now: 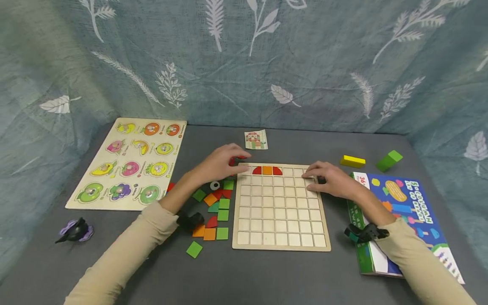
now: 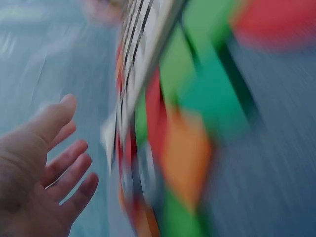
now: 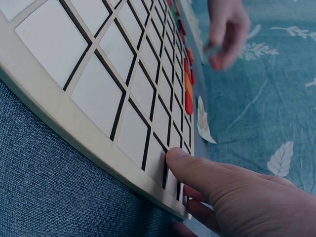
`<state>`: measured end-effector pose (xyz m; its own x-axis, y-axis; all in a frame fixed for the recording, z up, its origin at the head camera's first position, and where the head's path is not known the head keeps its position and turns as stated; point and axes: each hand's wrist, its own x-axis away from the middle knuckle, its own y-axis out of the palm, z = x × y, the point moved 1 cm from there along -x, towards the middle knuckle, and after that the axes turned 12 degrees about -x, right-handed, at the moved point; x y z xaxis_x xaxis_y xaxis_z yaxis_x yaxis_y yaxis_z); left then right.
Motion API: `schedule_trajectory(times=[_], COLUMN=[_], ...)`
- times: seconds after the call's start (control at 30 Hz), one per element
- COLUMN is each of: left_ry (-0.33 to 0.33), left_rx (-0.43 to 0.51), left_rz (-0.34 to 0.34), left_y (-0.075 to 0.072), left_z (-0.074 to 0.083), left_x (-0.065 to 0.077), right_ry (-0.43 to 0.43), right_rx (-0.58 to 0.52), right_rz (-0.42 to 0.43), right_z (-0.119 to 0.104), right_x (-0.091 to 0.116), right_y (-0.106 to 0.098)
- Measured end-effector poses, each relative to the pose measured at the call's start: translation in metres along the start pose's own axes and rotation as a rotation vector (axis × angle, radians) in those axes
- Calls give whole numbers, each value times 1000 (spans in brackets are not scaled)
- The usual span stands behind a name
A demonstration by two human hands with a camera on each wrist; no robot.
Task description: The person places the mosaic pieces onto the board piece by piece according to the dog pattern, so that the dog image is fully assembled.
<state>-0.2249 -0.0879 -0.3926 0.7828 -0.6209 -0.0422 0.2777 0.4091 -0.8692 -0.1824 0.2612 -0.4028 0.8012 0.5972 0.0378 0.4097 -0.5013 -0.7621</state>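
Note:
A wooden grid board point(image 1: 281, 247) lies flat in front of me. In its far row sit a red quarter-round tile point(image 1: 257, 170), an orange square tile point(image 1: 267, 170) and another red quarter-round tile point(image 1: 277, 170). Over the board's far left corner hovers my left hand point(image 1: 222, 162), fingers and thumb apart; the left wrist view shows nothing between them. My right hand point(image 1: 331, 180) rests on the far right corner. In the right wrist view its thumb point(image 3: 185, 165) lies on the grid, with the other fingers by the corner.
Loose tiles point(image 1: 223, 233) in green, orange and red lie left of the board. Beyond it is a small pattern card point(image 1: 256, 140). A fruit puzzle board point(image 1: 126, 180) and a black-and-purple object point(image 1: 76, 231) are left; a box point(image 1: 404, 212), yellow block point(image 1: 352, 161) and green block point(image 1: 389, 161) right.

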Motion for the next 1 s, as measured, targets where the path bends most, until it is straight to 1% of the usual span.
schedule_trajectory(times=[0.03,0.1,0.13,0.2,0.27,0.33,0.43,0.47,0.53,0.73,0.87,1.0], left_ry=[-28,-91,-124,-176,-212,-234,-265,-268,-250,-201,-173,-172], left_rx=[8,-12,-29,-85,-141,-188,-204,-205,-195,-148,-112,-135], left_rz=[19,52,62,58,28,-2,-24,-28,-37,-90,-92,-92], left_y=[-7,-20,-25,-34,-41,-44,-46,-46,-46,-46,-46,-45], left_z=[-12,-33,-41,-52,-56,-55,-54,-54,-56,-65,-69,-67], left_x=[10,33,45,68,88,106,126,131,137,148,150,146], right_ry=[3,5,5,7,6,3,-7,-13,-14,-11,0,-8], right_rx=[0,-1,-3,-3,3,5,2,-1,-6,-15,-22,-25], right_rz=[2,3,3,2,4,9,14,11,8,-4,-5,3], right_z=[0,0,0,0,1,1,1,1,2,2,2,2], right_x=[1,2,2,2,2,2,1,0,0,-2,-1,0], right_y=[-1,-4,-5,-6,-5,-5,-4,-3,-2,1,2,0])
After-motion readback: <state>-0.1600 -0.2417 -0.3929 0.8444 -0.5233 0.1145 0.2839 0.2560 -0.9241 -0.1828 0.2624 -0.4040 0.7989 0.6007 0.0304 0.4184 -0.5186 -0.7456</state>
